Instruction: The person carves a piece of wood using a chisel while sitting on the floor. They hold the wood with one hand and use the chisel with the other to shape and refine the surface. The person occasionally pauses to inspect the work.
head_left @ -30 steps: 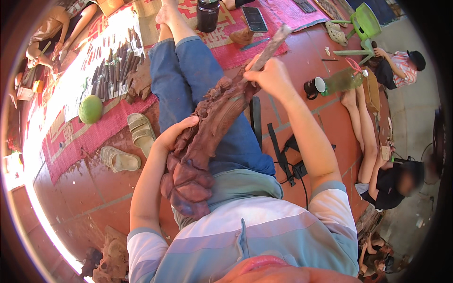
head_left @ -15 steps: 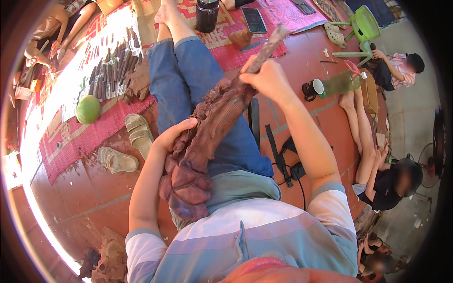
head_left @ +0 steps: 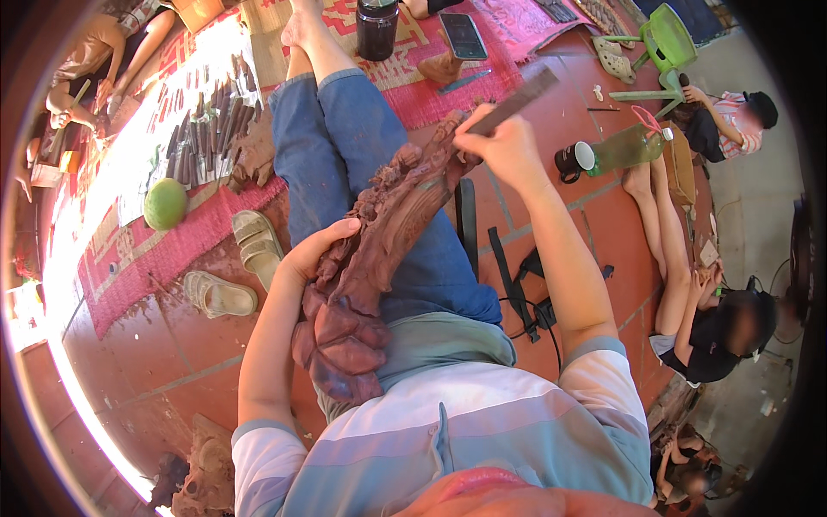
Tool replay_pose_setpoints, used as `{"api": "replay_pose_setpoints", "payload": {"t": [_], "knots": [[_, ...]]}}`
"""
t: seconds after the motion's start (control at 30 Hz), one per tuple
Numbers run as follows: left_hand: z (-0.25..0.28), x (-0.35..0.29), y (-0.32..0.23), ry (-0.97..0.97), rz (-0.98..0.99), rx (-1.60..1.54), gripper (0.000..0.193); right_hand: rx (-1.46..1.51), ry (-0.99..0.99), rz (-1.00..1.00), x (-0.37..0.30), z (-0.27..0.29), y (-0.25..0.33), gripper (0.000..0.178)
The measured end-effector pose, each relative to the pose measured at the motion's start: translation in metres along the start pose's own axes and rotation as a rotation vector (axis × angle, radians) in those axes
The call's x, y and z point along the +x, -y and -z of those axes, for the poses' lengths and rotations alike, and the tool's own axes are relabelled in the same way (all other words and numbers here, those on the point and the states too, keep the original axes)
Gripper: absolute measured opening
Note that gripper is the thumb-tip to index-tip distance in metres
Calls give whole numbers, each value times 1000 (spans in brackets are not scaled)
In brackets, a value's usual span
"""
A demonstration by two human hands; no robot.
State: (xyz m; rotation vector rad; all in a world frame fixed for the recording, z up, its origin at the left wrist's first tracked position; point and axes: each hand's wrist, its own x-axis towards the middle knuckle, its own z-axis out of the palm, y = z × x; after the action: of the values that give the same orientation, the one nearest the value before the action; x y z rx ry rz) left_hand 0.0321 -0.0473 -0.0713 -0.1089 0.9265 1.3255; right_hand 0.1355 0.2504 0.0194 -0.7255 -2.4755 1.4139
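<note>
Across my lap lies a carved, reddish-brown wooden piece, long and knotty, with rounded, faceted lumps at its near end. My left hand is closed around its left side, thumb on top. My right hand, at the carving's far end, pinches a flat, dark brown strip that sticks out up and to the right. Whether the strip is a file or folded sandpaper I cannot make out. The fingers hide its lower end and where it meets the wood.
Carving tools lie on a sheet at the far left, near a green round fruit. Sandals sit left of my legs. To the right are a mug, a green bottle, black straps and seated people.
My right hand has shifted slightly right and down. The strip has swung from pointing steeply up to leaning further right. My left hand and the carving stay in place.
</note>
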Motion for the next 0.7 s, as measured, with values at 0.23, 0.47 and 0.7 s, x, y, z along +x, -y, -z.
{"api": "replay_pose_setpoints", "payload": {"t": [0.23,0.47,0.7], "knots": [[-2,-1,2,33,-33,-71,56,-90,15,147,-17,-12,8,13],[-6,-3,-1,-4,-47,-11,56,181,41,35,0,0,-16,15],[-5,-10,9,-38,-31,-58,53,18,5,260,-29,-17,-1,13]]}}
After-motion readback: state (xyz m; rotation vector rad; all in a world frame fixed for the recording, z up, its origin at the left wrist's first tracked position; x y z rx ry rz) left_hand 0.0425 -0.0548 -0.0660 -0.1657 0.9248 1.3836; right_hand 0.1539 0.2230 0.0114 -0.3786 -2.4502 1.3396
